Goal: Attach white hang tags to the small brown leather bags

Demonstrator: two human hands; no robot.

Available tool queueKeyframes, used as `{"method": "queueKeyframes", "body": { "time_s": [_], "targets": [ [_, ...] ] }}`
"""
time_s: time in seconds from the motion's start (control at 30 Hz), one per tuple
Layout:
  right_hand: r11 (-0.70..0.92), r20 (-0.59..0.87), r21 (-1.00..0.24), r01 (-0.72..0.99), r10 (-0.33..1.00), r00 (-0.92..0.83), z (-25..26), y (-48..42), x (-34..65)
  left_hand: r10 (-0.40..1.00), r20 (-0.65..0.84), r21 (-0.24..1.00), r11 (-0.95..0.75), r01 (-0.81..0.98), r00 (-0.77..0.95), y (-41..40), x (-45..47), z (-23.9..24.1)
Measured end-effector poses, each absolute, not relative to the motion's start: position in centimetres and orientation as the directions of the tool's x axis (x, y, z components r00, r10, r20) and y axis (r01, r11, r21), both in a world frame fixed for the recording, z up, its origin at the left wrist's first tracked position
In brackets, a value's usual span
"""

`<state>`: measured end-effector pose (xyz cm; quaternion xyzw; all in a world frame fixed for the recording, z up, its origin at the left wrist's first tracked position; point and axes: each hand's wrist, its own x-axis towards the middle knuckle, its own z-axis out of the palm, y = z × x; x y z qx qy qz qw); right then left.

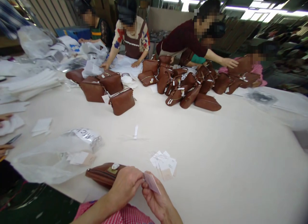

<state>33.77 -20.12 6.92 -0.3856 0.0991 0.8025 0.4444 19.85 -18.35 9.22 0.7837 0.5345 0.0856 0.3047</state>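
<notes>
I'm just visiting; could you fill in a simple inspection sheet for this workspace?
Surface: broad white table.
Job's things: brown bag lying beside the left hand; small pale card.
Clutter: loose cards, translucent plastic bag, clustered brown bags toward the far side.
Grip: right hand holds the pale card; left fingertips at its edge, anything they hold unclear.
Cables: thin reddish cord, lower left; kind unclear.
Surroundings: co-workers across the table; ceiling lights.

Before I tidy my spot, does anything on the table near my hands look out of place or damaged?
Mostly just untidy: the loose paper cards lie in a messy, overlapping heap beyond your right hand, and a white slip lies apart from them. I see nothing plainly spilled or damaged.
</notes>
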Motion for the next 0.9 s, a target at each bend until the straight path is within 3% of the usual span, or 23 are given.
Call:
{"method": "queueKeyframes", "body": {
  "time_s": [0.23,0.4,0.43,0.5,0.57,0.6,0.67,0.73,0.8,0.9],
  "targets": [
    [-0.607,-0.79,-0.251,-0.754,0.579,-0.203,6.7,-20.1,33.0,0.861,-0.03,0.42,-0.451,0.788,0.508,-18.9,20.0,8.3],
    [-0.652,-0.762,-0.316,-0.689,0.607,-0.225,5.7,-20.4,33.1,0.888,-0.216,0.449,-0.279,0.849,0.406,-18.3,20.1,8.7],
    [-0.665,-0.774,-0.359,-0.655,0.604,-0.19,5.6,-20.5,33.6,0.885,-0.26,0.457,-0.24,0.857,0.386,-17.9,20.0,9.0],
    [-0.643,-0.773,-0.554,-0.529,0.634,0.039,5.8,-20.6,35.0,0.877,-0.312,0.445,-0.204,0.872,0.365,-17.2,19.8,9.7],
    [-0.517,-0.593,-0.805,-0.291,0.731,0.337,6.7,-20.6,36.7,0.87,-0.324,0.392,-0.234,0.89,0.372,-16.6,19.6,10.4],
    [-0.421,-0.446,-0.894,-0.154,0.8,0.401,7.4,-20.6,37.3,0.863,-0.322,0.364,-0.267,0.892,0.39,-16.5,19.6,10.7],
    [-0.217,-0.195,-0.975,0.051,0.941,0.278,8.9,-20.4,38.1,0.849,-0.307,0.339,-0.324,0.883,0.429,-16.4,19.6,11.0],
    [-0.102,-0.097,-0.983,0.155,0.995,0.038,10.0,-19.9,37.8,0.856,-0.283,0.384,-0.312,0.869,0.432,-16.5,19.6,11.1],
    [-0.161,-0.183,-0.973,0.165,0.975,-0.128,10.3,-19.4,36.7,0.875,-0.276,0.469,-0.239,0.85,0.399,-16.8,19.5,10.9],
    [-0.353,-0.354,-0.934,0.049,0.899,-0.259,9.5,-19.0,35.1,0.88,-0.305,0.594,-0.123,0.795,0.364,-17.0,19.2,10.7]
  ]
}}
